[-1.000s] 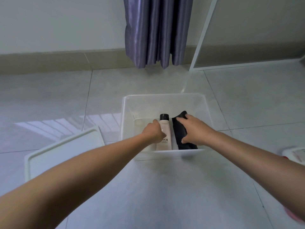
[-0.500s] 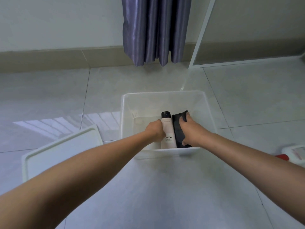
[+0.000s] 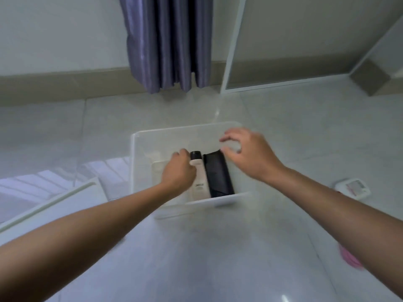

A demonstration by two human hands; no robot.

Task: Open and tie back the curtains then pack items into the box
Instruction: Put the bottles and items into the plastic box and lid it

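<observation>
A clear plastic box [image 3: 139, 153] stands on the tiled floor. Inside it lie a white bottle [image 3: 199, 182] with a black cap and, right beside it, a black pouch [image 3: 218, 175]. My left hand [image 3: 177, 171] is down in the box with its fingers curled against the bottle's upper part. Over the box's right side hovers my right hand [image 3: 250, 153], fingers loosely spread and holding nothing, just above the pouch's far end. The purple curtain [image 3: 168, 40] hangs gathered against the wall behind the box.
The box's white lid [image 3: 50, 208] lies on the floor to the left. A small white device [image 3: 354, 188] sits on the floor at the right, with a pink item [image 3: 349, 256] nearer me. A white frame [image 3: 231, 51] leans by the curtain.
My right hand has let go of the black pouch and lifted up and to the right. My left hand stays on the bottle. The view has tilted and come closer.
</observation>
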